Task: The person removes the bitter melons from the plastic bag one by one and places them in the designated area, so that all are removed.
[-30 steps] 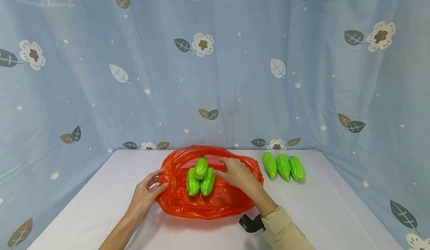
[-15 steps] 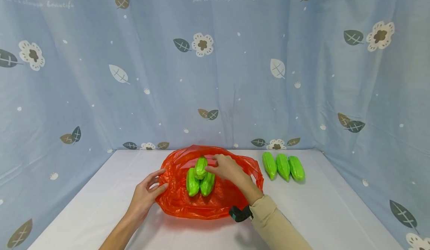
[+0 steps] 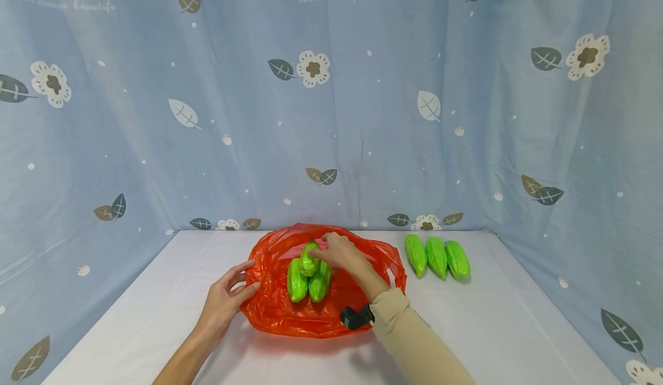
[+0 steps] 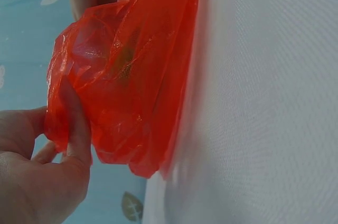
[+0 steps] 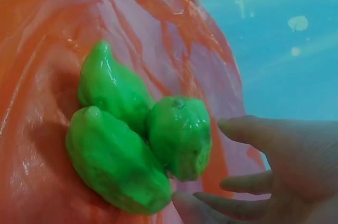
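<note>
A red plastic bag (image 3: 357,293) lies spread with its mouth facing me in the head view. Two glossy green ridged gourds (image 3: 297,281) lie side by side in it, and a third green gourd (image 3: 309,264) rests on top of them. My left hand (image 3: 224,300) pinches the bag's left edge between thumb and fingers; the left wrist view shows the thumb (image 4: 75,121) over the film. Inside the bag's mouth, my right hand (image 3: 342,254) is beside the top gourd. In the right wrist view its fingers (image 5: 245,183) are spread around that gourd's near side without gripping it.
Three more green gourds (image 3: 437,257) lie in a row on the white table (image 3: 492,310), right of the bag. A blue patterned curtain (image 3: 362,114) surrounds the table at the back and sides. A black wrist device (image 3: 357,317) hangs under the right sleeve.
My right hand has moved left across the bag's mouth, from beside the stacked gourds to right at the top one. The left hand keeps its hold on the bag's edge.
</note>
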A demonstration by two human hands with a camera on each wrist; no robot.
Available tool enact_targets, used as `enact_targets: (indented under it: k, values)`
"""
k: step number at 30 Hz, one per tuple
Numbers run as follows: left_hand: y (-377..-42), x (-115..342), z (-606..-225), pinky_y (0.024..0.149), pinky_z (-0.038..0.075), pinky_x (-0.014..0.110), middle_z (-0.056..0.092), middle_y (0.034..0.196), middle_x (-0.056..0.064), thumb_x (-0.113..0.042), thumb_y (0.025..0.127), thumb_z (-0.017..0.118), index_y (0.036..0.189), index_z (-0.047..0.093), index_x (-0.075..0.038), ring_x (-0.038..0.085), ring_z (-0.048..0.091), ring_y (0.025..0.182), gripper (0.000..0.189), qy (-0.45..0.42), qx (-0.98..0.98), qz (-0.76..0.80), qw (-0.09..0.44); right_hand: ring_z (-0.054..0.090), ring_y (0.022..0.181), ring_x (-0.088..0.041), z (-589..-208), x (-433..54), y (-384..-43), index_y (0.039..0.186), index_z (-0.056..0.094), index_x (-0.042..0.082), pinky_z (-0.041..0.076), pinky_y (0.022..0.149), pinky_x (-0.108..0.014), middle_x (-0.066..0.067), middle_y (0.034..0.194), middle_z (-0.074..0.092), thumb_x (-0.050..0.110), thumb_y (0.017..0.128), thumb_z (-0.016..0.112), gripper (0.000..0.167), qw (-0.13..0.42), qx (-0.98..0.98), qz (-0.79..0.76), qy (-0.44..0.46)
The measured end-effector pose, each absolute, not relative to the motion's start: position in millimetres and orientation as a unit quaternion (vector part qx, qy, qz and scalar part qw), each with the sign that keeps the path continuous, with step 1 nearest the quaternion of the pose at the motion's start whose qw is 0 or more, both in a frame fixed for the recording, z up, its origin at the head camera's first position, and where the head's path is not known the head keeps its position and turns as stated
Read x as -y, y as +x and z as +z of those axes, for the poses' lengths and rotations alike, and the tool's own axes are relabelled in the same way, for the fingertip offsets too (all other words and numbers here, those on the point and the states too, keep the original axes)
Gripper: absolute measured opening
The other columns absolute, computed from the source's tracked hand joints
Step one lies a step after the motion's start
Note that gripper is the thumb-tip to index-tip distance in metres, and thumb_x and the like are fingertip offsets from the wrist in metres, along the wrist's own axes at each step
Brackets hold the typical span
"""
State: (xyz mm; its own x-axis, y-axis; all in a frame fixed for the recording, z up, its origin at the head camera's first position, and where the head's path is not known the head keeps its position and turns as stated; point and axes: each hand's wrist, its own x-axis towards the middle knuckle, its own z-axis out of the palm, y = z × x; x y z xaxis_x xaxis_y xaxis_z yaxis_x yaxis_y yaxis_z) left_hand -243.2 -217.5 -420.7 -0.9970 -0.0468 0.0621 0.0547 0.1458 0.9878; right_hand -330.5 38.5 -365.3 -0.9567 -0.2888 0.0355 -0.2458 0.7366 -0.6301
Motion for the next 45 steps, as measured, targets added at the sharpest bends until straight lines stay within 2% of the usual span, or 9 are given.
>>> enact_targets:
  k: [3,5,7,12,16,19,24,36,45]
  values:
    - [-243,217,-420,0.079,0.058,0.028,0.052,0.132,0.015,-0.022,0.091,0.071,0.142,0.048,-0.019,0.005,0.067,0.100,0.056,-0.002,0.757,-0.652,0.040,0.054,0.059,-0.017,-365,-35,-332,0.106,0.062,0.000,0.041,0.053,-0.024,-0.003,0.071,0.048,0.041,0.092,0.066,0.044,0.036,-0.933,-0.331,-0.139]
    - [-243,217,-420,0.079,0.058,0.027,0.052,0.132,0.015,-0.022,0.091,0.071,0.142,0.048,-0.019,0.005,0.067,0.100,0.056,-0.002,0.758,-0.651,0.040,0.056,0.058,-0.020,-365,-33,-334,0.099,0.061,0.002,0.039,0.052,-0.023,-0.002,0.069,0.044,0.042,0.091,0.066,0.041,0.033,-0.935,-0.325,-0.136]
    - [-243,217,-420,0.078,0.058,0.027,0.052,0.132,0.015,-0.021,0.091,0.071,0.142,0.048,-0.019,0.006,0.067,0.100,0.056,-0.001,0.758,-0.651,0.039,0.058,0.062,-0.022,-365,-31,-334,0.101,0.060,0.003,0.040,0.053,-0.024,-0.001,0.072,0.047,0.044,0.091,0.066,0.042,0.031,-0.938,-0.322,-0.127]
    - [-244,217,-421,0.078,0.058,0.027,0.052,0.131,0.015,-0.021,0.091,0.071,0.141,0.049,-0.019,0.006,0.067,0.099,0.056,0.001,0.758,-0.652,0.039,0.050,0.055,-0.016,-368,-25,-336,0.082,0.054,0.007,0.038,0.050,-0.023,0.000,0.067,0.041,0.044,0.090,0.067,0.040,0.017,-0.937,-0.326,-0.124]
    - [-244,217,-421,0.079,0.058,0.027,0.052,0.132,0.015,-0.021,0.090,0.071,0.142,0.049,-0.019,0.006,0.067,0.099,0.056,-0.001,0.756,-0.654,0.039,0.063,0.058,-0.032,-369,-21,-336,0.069,0.044,0.014,0.046,0.048,-0.024,0.002,0.058,0.037,0.040,0.090,0.067,0.042,0.023,-0.930,-0.344,-0.127]
    - [-244,217,-421,0.079,0.058,0.027,0.052,0.132,0.015,-0.021,0.090,0.071,0.142,0.049,-0.019,0.006,0.067,0.099,0.056,-0.005,0.756,-0.654,0.041,0.070,0.070,-0.039,-370,-19,-337,0.068,0.045,0.013,0.056,0.055,-0.033,0.002,0.057,0.040,0.039,0.090,0.068,0.041,0.031,-0.926,-0.357,-0.119]
    - [-243,218,-420,0.079,0.058,0.027,0.052,0.132,0.016,-0.021,0.090,0.071,0.142,0.049,-0.018,0.006,0.067,0.099,0.056,-0.008,0.755,-0.654,0.042,0.070,0.067,-0.038,-372,-16,-339,0.074,0.051,0.010,0.060,0.065,-0.045,-0.001,0.060,0.047,0.039,0.087,0.071,0.037,0.033,-0.924,-0.364,-0.110]
    - [-243,218,-421,0.076,0.059,0.027,0.054,0.130,0.015,-0.021,0.090,0.072,0.142,0.049,-0.019,0.005,0.068,0.099,0.057,-0.004,0.754,-0.655,0.038,0.069,0.070,-0.034,-372,-15,-338,0.073,0.054,0.009,0.060,0.064,-0.042,-0.001,0.062,0.048,0.034,0.088,0.070,0.033,0.037,-0.924,-0.367,-0.100]
    - [-243,218,-420,0.075,0.059,0.028,0.054,0.131,0.015,-0.021,0.090,0.072,0.142,0.049,-0.020,0.005,0.068,0.099,0.057,-0.002,0.754,-0.655,0.036,0.063,0.062,-0.022,-370,-16,-340,0.084,0.059,0.003,0.059,0.057,-0.037,-0.008,0.075,0.056,0.024,0.089,0.067,0.023,0.067,-0.903,-0.417,-0.083]
